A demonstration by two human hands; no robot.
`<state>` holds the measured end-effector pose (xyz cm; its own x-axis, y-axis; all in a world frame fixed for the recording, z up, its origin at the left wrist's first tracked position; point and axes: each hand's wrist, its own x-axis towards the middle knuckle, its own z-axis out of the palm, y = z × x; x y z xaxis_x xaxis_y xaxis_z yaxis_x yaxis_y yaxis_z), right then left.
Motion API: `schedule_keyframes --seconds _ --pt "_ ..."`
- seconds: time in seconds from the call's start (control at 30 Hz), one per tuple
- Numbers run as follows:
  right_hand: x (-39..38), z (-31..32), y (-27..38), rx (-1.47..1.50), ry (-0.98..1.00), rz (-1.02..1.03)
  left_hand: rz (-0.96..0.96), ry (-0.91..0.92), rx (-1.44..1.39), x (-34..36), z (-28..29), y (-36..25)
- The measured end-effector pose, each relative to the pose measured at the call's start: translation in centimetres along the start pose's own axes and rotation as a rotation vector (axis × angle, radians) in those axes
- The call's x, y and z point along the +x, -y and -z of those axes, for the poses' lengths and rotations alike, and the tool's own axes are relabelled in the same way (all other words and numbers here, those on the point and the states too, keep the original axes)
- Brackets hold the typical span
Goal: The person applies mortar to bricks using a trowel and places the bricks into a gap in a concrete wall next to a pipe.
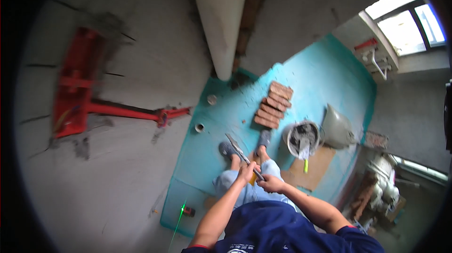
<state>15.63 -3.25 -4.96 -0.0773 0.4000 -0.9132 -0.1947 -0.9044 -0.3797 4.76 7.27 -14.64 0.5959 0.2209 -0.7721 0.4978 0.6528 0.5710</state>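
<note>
My left hand [246, 173] is closed around the middle of a long, narrow grey tool [238, 148] with a flat, tapering metal end. My right hand [271, 184] grips its near end. The tool slants across in front of my thighs, its tip pointing away toward the floor between my feet; its exact kind is unclear. Something yellow [253, 179] shows between my hands, partly hidden. Beyond my feet, several reddish bricks [273, 106] lie in a row. To their right stands a bucket [289, 145] of grey mortar [303, 135], with a yellow-green-handled trowel [305, 161] at its near rim.
Teal coating covers the floor [320, 83]. Right of the bucket lie a full sack [336, 128] and a brown board [313, 170]. A pipe stub [199, 128] rises at left, near a laser level [189, 211]. A thick pale pipe [223, 22] stands ahead; red conduit [125, 110] runs along the left wall.
</note>
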Motion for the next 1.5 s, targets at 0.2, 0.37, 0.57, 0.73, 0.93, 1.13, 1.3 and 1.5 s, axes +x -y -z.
schedule_keyframes --seconds 0.2,0.37,0.57,0.73,0.93,1.13,1.3,1.5 --pt "2.9 -1.0 0.2 -0.197 -0.097 -0.023 0.100 0.216 0.108 -0.8 1.7 2.2" --pt "8.8 1.4 -1.2 -0.175 -0.359 -0.011 0.118 0.051 -0.095 2.0 5.0 3.1" --pt "18.4 10.6 -3.1 0.056 -0.530 -0.226 0.076 -0.475 0.354 13.3 11.5 8.4" --pt "25.8 16.5 -5.9 0.715 -0.574 -0.106 -0.069 -0.544 0.244 28.3 12.3 11.0" --pt "30.7 21.6 -4.5 1.398 -0.371 0.171 0.010 -0.486 0.524 42.2 7.3 15.6" --pt "30.2 27.7 -5.7 1.595 -0.055 0.513 -0.133 -0.119 0.811 47.8 5.0 11.8" --pt "27.9 29.5 -10.1 1.700 -0.069 0.760 -0.316 -0.298 0.834 46.4 3.7 5.4" --pt "18.1 27.3 -21.1 1.488 0.030 0.880 -0.505 -0.370 1.026 43.5 5.4 6.7"
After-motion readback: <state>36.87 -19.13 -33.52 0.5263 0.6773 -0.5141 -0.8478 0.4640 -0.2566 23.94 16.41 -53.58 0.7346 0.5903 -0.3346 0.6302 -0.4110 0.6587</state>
